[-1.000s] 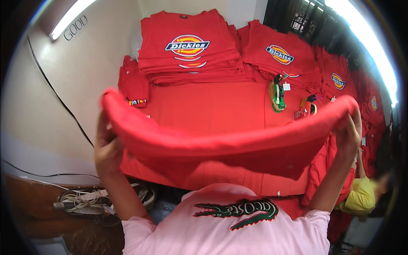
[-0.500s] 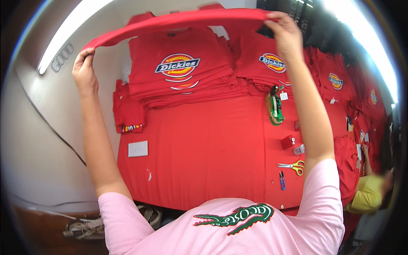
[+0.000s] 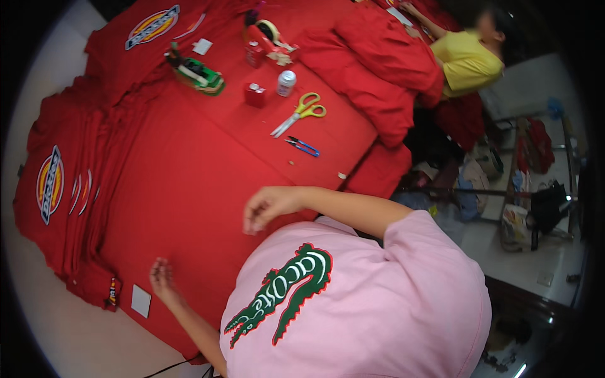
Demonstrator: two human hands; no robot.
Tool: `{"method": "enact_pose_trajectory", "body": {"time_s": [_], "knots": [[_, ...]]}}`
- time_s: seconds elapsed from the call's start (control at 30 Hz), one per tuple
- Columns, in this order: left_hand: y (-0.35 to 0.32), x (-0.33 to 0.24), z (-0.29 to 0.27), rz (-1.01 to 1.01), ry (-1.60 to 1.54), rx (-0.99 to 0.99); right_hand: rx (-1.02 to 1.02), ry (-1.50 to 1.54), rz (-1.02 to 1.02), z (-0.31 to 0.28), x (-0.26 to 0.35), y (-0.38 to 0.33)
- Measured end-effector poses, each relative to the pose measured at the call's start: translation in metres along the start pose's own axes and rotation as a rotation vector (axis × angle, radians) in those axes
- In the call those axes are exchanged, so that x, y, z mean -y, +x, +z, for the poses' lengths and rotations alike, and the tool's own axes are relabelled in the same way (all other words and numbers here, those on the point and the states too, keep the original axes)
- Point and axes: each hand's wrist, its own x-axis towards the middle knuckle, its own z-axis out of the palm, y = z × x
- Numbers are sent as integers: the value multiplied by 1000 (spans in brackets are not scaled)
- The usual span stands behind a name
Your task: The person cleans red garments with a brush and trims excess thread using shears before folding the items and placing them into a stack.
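My left hand (image 3: 162,277) hovers over the red cloth-covered table (image 3: 183,189), fingers apart and holding nothing. Beside it lies a white rectangular card (image 3: 140,301). My right hand (image 3: 271,206) is in front of my chest, its fingers loosely bent, with nothing visible in them. On the left, a pile of red T-shirts (image 3: 31,208) with a round printed emblem lies along the table's edge; another red shirt pile (image 3: 120,57) is beyond it. Yellow-handled scissors (image 3: 312,110) and blue thread snips (image 3: 304,147) lie beyond my right hand.
Farther along the table stand a green tape dispenser (image 3: 200,77), a red tape dispenser (image 3: 277,47), a small red box (image 3: 255,96) and a white bottle (image 3: 286,83). Heaped red cloth (image 3: 372,63) separates me from a person in a yellow top (image 3: 466,60). A rack with bags (image 3: 517,220) stands at right.
The raised red cloth has left both hands, and the arms have come down toward my body. My view has swung to the right and tilted, bringing the rack into sight.
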Motion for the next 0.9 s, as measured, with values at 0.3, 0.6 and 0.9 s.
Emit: {"method": "enact_pose_trajectory", "body": {"time_s": [0.3, 0.6, 0.9], "knots": [[-173, -4, 219, -714, -176, 1121, -1562, 200, 189, -45, -147, -357], [-227, 158, 415, -894, 273, 1126, -1800, 660, -166, -96, -294, -417], [-298, 241, 511, -875, -125, 644, -1584, 896, -424, -81, -252, -363]]}}
